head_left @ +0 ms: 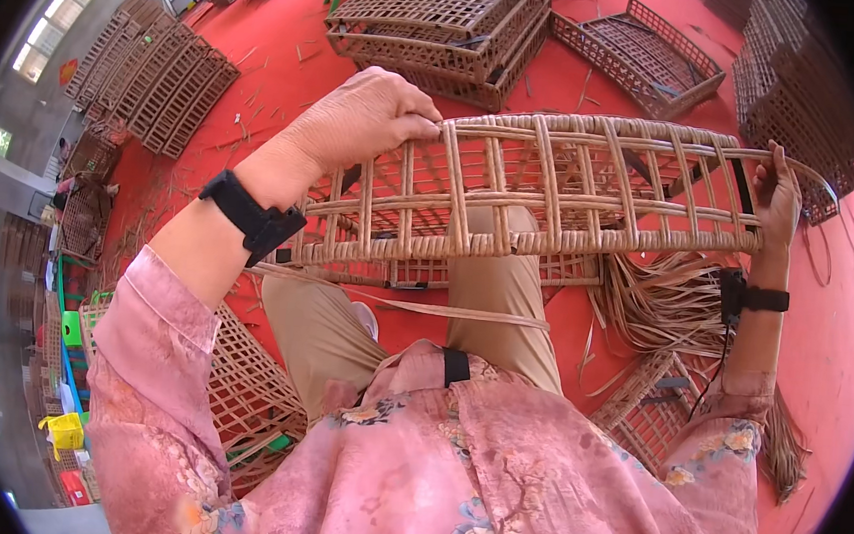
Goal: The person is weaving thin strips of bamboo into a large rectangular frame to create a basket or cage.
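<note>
A shallow rectangular wicker basket with an open lattice is tilted on its side above my knees. My left hand is closed, its fingers pinched on the upper rim near the left end. At the far right end, my right hand grips the basket's corner, fingers up at the top rim and palm along the end. A thin strand curves out past the right hand; whether the fingers hold it too is hard to make out. Below the basket's left end, a flat loose cane strip stretches across my legs.
Stacked lattice baskets stand ahead, with a single one beside them. More stacks rise at left and right. A bundle of cane strips lies on the red floor. Another lattice is by my left leg.
</note>
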The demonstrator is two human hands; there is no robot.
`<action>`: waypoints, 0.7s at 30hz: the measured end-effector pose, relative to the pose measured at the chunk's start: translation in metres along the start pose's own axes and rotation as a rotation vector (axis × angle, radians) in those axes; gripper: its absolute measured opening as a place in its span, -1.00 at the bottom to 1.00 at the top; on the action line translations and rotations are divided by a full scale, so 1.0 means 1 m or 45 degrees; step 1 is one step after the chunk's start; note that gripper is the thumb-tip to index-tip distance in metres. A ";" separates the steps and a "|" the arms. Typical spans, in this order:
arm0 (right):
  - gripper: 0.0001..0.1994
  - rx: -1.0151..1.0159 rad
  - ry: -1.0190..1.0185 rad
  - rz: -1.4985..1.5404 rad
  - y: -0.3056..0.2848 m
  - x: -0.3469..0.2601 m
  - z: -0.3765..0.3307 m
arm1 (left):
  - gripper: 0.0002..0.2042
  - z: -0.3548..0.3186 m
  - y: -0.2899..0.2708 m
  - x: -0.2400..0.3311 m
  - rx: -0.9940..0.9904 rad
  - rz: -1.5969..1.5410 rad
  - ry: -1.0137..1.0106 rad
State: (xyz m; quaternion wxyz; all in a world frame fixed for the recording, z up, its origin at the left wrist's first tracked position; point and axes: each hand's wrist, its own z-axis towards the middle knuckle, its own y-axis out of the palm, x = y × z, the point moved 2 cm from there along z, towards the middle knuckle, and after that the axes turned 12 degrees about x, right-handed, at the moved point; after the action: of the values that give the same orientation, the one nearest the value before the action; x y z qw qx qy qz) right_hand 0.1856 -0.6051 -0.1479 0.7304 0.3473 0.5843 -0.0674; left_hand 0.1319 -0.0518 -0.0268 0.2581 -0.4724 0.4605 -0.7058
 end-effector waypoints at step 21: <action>-0.76 0.036 -0.033 0.032 0.018 -0.007 -0.023 | -0.72 0.046 0.031 0.049 0.010 0.006 0.185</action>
State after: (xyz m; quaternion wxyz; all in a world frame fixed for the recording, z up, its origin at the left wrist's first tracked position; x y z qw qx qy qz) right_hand 0.1740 -0.5802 -0.1360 0.7337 0.3641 0.5693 -0.0708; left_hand 0.1502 -0.1234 -0.0274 0.2277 -0.4179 0.4764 -0.7393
